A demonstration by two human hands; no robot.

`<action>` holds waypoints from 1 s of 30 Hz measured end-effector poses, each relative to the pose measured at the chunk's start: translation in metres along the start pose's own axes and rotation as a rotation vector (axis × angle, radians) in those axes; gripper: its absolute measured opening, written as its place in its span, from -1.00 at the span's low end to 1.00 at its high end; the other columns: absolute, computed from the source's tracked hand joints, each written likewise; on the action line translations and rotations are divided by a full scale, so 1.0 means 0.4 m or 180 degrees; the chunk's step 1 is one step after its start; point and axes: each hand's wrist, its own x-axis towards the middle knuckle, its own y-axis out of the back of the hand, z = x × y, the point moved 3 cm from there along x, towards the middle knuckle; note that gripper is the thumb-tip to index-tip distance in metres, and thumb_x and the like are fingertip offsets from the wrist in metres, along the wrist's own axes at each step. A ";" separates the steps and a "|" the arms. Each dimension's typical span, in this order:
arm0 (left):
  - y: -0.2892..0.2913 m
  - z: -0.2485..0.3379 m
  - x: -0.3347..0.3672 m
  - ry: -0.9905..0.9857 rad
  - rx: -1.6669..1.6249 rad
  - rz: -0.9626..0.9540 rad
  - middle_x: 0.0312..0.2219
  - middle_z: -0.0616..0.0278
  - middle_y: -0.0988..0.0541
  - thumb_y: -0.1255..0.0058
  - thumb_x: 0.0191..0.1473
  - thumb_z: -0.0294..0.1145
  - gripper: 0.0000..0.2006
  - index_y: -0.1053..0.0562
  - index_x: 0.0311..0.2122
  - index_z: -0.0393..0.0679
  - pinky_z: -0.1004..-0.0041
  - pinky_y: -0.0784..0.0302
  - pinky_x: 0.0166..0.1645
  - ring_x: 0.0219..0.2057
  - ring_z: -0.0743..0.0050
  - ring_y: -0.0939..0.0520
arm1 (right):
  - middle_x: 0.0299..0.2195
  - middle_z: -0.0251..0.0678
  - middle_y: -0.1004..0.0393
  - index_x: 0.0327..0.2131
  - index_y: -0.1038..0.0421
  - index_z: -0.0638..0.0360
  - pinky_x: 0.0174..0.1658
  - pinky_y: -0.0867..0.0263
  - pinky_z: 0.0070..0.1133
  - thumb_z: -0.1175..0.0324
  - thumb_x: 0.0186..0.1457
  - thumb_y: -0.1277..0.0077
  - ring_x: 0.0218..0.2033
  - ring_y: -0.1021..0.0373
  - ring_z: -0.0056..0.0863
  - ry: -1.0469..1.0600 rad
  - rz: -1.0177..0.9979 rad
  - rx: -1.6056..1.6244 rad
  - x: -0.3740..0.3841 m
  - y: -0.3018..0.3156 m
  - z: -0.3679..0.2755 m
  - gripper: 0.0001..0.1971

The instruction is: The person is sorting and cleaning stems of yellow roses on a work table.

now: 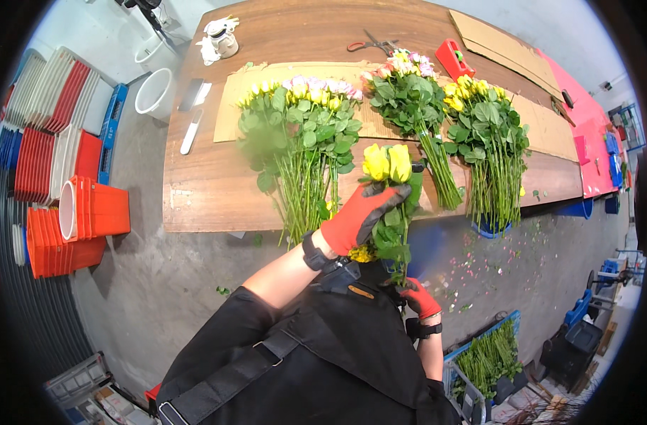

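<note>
Left red-gloved hand (368,216): fingers clamped on the leafy yellow-rose bunch (393,230), at the front edge of the brown wooden bench (210,184). I must steady it without squeezing blooms (400,163). Right red-gloved hand (419,299): partly hidden, fingers seemingly closed on lower stems (401,272). Grey concrete floor (171,273) gives room leftward.

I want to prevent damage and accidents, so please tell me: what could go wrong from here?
The left hand grips close below the yellow roses, so their petals might get bruised. Long stems overhang the front edge of the wooden table near the left forearm and could get knocked. Fallen petals on the floor might be slippery underfoot.
</note>
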 end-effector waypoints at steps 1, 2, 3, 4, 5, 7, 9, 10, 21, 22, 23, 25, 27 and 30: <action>0.021 -0.024 0.029 -0.0118 0.0039 -0.0104 -0.14 0.31 -0.64 -0.12 0.29 -0.34 -0.70 -0.50 0.06 -0.22 0.48 -0.60 -0.10 -0.18 0.55 -0.66 | -0.02 -0.24 -0.52 0.13 -0.43 0.22 0.05 -0.37 -0.46 0.46 0.07 -0.13 -0.01 -0.43 -0.43 0.0336 -0.0423 -0.0002 0.012 -0.009 -0.019 -0.51; 0.029 -0.039 0.050 -0.0243 0.0076 -0.0221 -0.10 0.21 -0.65 -0.08 0.31 -0.30 -0.68 -0.47 0.07 -0.25 0.44 -0.63 -0.09 -0.13 0.45 -0.68 | -0.02 -0.22 -0.53 0.11 -0.44 0.23 0.05 -0.38 -0.43 0.46 0.08 -0.12 -0.01 -0.44 -0.42 0.0683 -0.0838 -0.0015 0.020 -0.028 -0.058 -0.54; 0.037 -0.063 0.056 -0.0444 0.0125 0.0066 -0.12 0.26 -0.65 -0.05 0.33 -0.29 -0.68 -0.47 0.09 -0.24 0.47 -0.60 -0.11 -0.16 0.51 -0.66 | -0.02 -0.22 -0.53 0.11 -0.44 0.23 0.05 -0.38 -0.43 0.46 0.08 -0.12 -0.01 -0.44 -0.42 0.0707 -0.0818 -0.0020 0.020 -0.034 -0.089 -0.54; 0.037 -0.066 0.057 -0.0445 0.0136 0.0064 -0.12 0.26 -0.65 -0.05 0.33 -0.29 -0.68 -0.47 0.09 -0.24 0.47 -0.60 -0.11 -0.16 0.51 -0.66 | 0.03 -0.27 -0.51 0.14 -0.41 0.24 0.09 -0.35 -0.46 0.47 0.00 -0.10 0.00 -0.42 -0.45 0.1142 -0.0021 -0.0430 0.005 -0.052 -0.169 -0.45; 0.039 -0.072 0.055 -0.0203 0.0756 0.0376 -0.09 0.26 -0.64 -0.03 0.34 -0.30 -0.65 -0.44 0.13 -0.24 0.48 -0.58 -0.09 -0.15 0.52 -0.65 | 0.08 -0.31 -0.48 0.18 -0.39 0.25 0.13 -0.31 -0.49 0.48 -0.08 -0.08 0.02 -0.40 -0.49 0.1558 0.0816 -0.0831 -0.028 -0.075 -0.253 -0.37; 0.014 -0.075 0.041 -0.0221 0.1652 0.0525 -0.02 0.21 -0.62 0.02 0.35 -0.34 -0.59 -0.36 0.23 -0.26 0.44 -0.51 0.05 -0.06 0.48 -0.61 | 0.08 -0.28 -0.48 0.17 -0.39 0.24 0.13 -0.31 -0.46 0.48 -0.09 -0.10 0.01 -0.41 -0.44 0.2246 0.1246 -0.0917 -0.102 -0.146 -0.424 -0.37; 0.032 -0.165 0.060 -0.0913 0.2084 0.0688 0.00 0.07 -0.58 -0.05 0.29 -0.33 -0.51 -0.31 0.27 -0.24 0.31 -0.47 0.11 0.00 0.23 -0.58 | 0.04 -0.22 -0.48 0.13 -0.41 0.23 0.12 -0.31 -0.42 0.44 -0.11 -0.19 0.00 -0.43 -0.31 0.2972 0.1829 -0.1253 -0.171 -0.222 -0.560 -0.38; 0.026 -0.198 0.061 -0.1640 0.2477 0.0889 0.02 -0.08 -0.54 -0.12 0.24 -0.31 -0.42 -0.26 0.30 -0.22 0.18 -0.44 0.16 0.06 -0.02 -0.56 | 0.00 -0.19 -0.49 0.10 -0.42 0.23 0.11 -0.31 -0.40 0.40 -0.12 -0.27 0.00 -0.43 -0.24 0.2989 0.2018 -0.1495 -0.193 -0.263 -0.609 -0.38; -0.083 -0.085 0.035 -0.0377 0.0945 -0.0639 0.09 0.23 -0.53 -0.13 -0.02 -0.70 -0.23 -0.21 0.35 -0.20 0.36 -0.46 0.21 0.12 0.38 -0.54 | -0.02 -0.18 -0.51 0.09 -0.38 0.32 0.06 -0.39 -0.46 0.58 -0.04 -0.32 -0.01 -0.46 -0.39 0.3094 0.1578 -0.0216 -0.197 -0.324 -0.717 -0.43; -0.110 -0.043 0.016 -0.0174 0.1016 -0.0790 0.07 0.21 -0.55 -0.15 0.02 -0.66 -0.30 -0.27 0.31 -0.20 0.36 -0.49 0.19 0.09 0.38 -0.57 | -0.02 -0.19 -0.52 0.10 -0.37 0.34 0.05 -0.41 -0.51 0.63 -0.04 -0.29 -0.03 -0.47 -0.46 0.2797 0.1181 0.0530 -0.194 -0.321 -0.717 -0.43; -0.115 -0.035 0.011 0.0082 0.0836 -0.0716 0.06 0.22 -0.55 -0.15 0.04 -0.65 -0.34 -0.29 0.29 -0.20 0.36 -0.51 0.17 0.07 0.39 -0.58 | -0.05 -0.21 -0.55 0.10 -0.36 0.37 0.02 -0.43 -0.55 0.67 -0.02 -0.24 -0.08 -0.50 -0.49 0.3010 0.1368 0.0350 -0.183 -0.296 -0.709 -0.44; -0.112 -0.027 -0.002 0.0414 0.0656 -0.0482 0.02 0.23 -0.57 -0.13 0.12 -0.63 -0.43 -0.32 0.25 -0.19 0.38 -0.56 0.10 0.00 0.40 -0.63 | -0.07 -0.22 -0.55 0.10 -0.36 0.36 0.02 -0.42 -0.54 0.69 -0.02 -0.22 -0.08 -0.50 -0.49 0.3037 0.1326 0.0451 -0.187 -0.277 -0.703 -0.45; -0.071 -0.063 0.005 0.0368 0.0725 -0.0223 0.01 0.24 -0.58 -0.17 0.12 -0.61 -0.44 -0.33 0.24 -0.17 0.41 -0.58 0.06 -0.02 0.44 -0.63 | -0.09 -0.22 -0.56 0.09 -0.36 0.36 0.02 -0.42 -0.54 0.70 -0.01 -0.21 -0.09 -0.50 -0.49 0.3061 0.1273 0.0555 -0.188 -0.267 -0.704 -0.47; -0.104 -0.073 -0.006 0.0021 0.0990 -0.0218 0.01 0.24 -0.59 -0.21 0.12 -0.60 -0.47 -0.36 0.21 -0.18 0.42 -0.57 0.08 0.00 0.48 -0.62 | -0.10 -0.25 -0.55 0.08 -0.37 0.35 0.01 -0.42 -0.55 0.68 0.00 -0.23 -0.10 -0.50 -0.51 0.3235 0.1158 0.0499 -0.188 -0.252 -0.710 -0.48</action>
